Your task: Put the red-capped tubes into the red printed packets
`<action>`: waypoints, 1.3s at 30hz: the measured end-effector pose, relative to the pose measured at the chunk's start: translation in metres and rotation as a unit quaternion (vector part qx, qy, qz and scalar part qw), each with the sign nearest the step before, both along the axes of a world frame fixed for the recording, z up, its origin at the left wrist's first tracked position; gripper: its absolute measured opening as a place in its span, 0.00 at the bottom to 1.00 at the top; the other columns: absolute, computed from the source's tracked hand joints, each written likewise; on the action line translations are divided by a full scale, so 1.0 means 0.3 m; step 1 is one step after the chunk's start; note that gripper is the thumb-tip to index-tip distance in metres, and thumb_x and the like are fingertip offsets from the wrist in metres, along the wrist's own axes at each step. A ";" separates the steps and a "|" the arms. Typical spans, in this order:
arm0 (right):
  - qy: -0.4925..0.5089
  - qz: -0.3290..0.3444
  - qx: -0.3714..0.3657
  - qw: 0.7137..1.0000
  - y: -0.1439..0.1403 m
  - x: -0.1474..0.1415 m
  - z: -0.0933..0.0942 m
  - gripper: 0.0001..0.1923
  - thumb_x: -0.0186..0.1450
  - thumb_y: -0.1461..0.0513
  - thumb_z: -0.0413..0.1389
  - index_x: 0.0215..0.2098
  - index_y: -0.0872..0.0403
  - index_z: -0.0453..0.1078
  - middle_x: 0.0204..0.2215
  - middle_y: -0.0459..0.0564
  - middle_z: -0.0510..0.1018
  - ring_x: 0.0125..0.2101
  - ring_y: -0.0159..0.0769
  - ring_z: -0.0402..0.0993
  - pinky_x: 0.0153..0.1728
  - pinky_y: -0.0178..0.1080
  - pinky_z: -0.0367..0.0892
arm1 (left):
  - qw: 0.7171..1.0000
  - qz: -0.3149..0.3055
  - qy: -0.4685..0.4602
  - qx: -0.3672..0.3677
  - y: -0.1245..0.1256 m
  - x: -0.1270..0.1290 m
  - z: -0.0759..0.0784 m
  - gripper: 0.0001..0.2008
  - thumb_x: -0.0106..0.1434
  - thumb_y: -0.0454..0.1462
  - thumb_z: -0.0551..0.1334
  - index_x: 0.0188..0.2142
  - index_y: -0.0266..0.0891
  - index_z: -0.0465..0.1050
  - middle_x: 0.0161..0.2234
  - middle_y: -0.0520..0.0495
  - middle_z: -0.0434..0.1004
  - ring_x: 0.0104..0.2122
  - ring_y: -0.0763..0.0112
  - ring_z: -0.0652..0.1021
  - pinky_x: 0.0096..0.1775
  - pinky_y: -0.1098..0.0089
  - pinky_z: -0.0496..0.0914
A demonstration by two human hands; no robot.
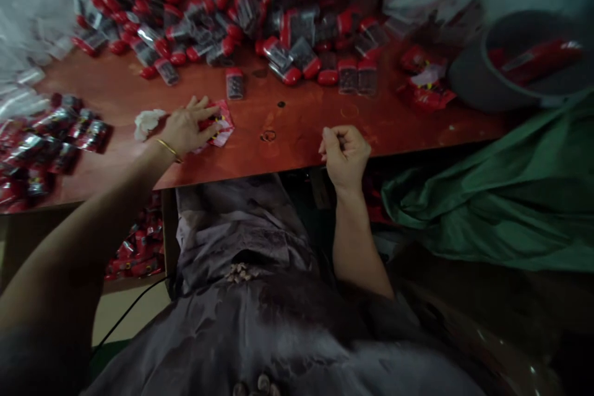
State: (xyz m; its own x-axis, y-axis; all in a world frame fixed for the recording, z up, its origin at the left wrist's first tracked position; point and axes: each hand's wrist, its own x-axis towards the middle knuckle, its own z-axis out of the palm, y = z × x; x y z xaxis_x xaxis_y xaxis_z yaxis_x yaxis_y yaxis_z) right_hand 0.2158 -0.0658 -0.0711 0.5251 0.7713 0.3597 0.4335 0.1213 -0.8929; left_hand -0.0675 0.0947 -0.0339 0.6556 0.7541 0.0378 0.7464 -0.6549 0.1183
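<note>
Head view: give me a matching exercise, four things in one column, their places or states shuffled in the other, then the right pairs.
Things:
1. left hand
2. right hand
3. green cloth
4. grey tub

Places or states:
A. draped off the table's near edge, far right
B. curled into a fist at the table edge
C. lying flat on a red packet
D. standing at the right end, something red inside

Pairs: 1-C, 2-B, 3-A, 4-D
</note>
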 end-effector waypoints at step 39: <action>0.060 0.192 -0.140 0.970 0.219 -0.463 0.111 0.16 0.62 0.51 0.49 0.23 0.53 0.65 0.19 0.44 0.70 0.21 0.31 0.65 0.24 0.33 0.64 | 0.731 0.251 -0.572 -0.276 -0.267 0.075 0.031 0.13 0.56 0.45 0.61 0.32 0.37 0.77 0.28 0.47 0.78 0.31 0.66 0.77 0.34 0.70 0.71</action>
State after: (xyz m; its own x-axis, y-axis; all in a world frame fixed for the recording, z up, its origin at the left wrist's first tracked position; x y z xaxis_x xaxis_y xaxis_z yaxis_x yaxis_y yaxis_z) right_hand 0.0769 -0.0001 -0.0379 0.2052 0.9768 0.0616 0.2964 -0.0021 -0.9550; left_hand -0.0449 0.0147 -0.0246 0.0693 0.9960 -0.0560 0.0831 0.0502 0.9953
